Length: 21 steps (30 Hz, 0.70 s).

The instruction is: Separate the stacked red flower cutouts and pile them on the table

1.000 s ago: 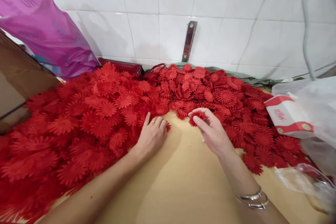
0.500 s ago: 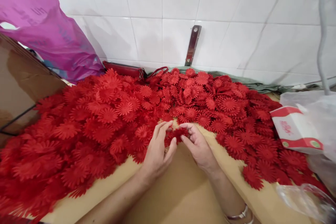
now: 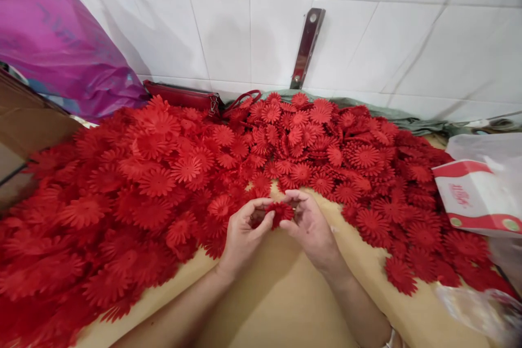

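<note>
A small red artificial flower piece [image 3: 280, 213] with many narrow petals is held just above the table, between my two hands. My left hand [image 3: 247, 228] has it pinched at its left edge, the thumb in front and the fingers curled behind. On the other side, my right hand [image 3: 309, 224] is curved around the flower's right edge, its thumb and fingers apart. Whether a right fingertip touches the petals, I cannot make out. Behind and to the left lies a big heap of loose red flower pieces [image 3: 157, 180]; a second heap [image 3: 365, 157] spreads on the right.
The yellowish tabletop [image 3: 261, 299] shows in front of me. A red purse [image 3: 179, 95] lies against the tiled wall [image 3: 228, 38], near a metal bracket [image 3: 309, 49]. At left are a purple bag [image 3: 69, 43] and cardboard [image 3: 32, 119]; at right, a red-and-white box [image 3: 477, 196] and clear plastic [image 3: 468, 310].
The view has shifted slightly. The flower piece has turned to show more of its petals; my left thumb now presses its edge, and my right thumb and fingers have spread.
</note>
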### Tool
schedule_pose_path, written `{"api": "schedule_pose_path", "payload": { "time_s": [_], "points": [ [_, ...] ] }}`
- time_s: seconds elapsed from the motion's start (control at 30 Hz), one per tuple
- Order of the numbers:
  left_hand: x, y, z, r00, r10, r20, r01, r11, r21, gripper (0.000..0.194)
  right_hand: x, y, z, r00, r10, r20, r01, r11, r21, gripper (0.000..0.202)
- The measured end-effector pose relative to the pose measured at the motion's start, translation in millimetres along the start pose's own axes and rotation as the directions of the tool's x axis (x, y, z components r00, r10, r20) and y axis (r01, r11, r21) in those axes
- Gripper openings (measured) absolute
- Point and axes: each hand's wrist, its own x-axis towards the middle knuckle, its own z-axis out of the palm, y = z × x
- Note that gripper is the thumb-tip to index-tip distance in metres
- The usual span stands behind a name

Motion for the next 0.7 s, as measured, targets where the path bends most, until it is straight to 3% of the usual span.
{"api": "schedule_pose_path", "payload": {
  "time_s": [0.17,0.43,0.57,0.7],
  "points": [
    [1.1,-0.2,-3.8,0.998,0.054,0.030,-0.056,0.993,0.101,0.017,1.8,4.7,2.1,0.992,0.071,-0.108,-0.080,0.993,-0.088,0.035],
    [2.6,3.3,-0.8,0.998,-0.033,0.047,0.037,0.994,-0.102,0.023,1.4,0.1,1.8,0.989,0.061,-0.132,-0.071,0.995,-0.075,0.032],
    [2.8,2.3,-0.1,0.988,-0.069,0.139,0.083,0.992,-0.094,0.029,1.9,2.4,2.5,0.990,0.058,-0.131,-0.065,0.997,-0.043,0.029],
    [3.1,-0.1,-0.7,0.992,-0.032,0.125,0.043,0.995,-0.087,0.023,1.4,1.9,2.8,0.989,0.032,-0.143,-0.043,0.996,-0.075,0.026]
  ]
}}
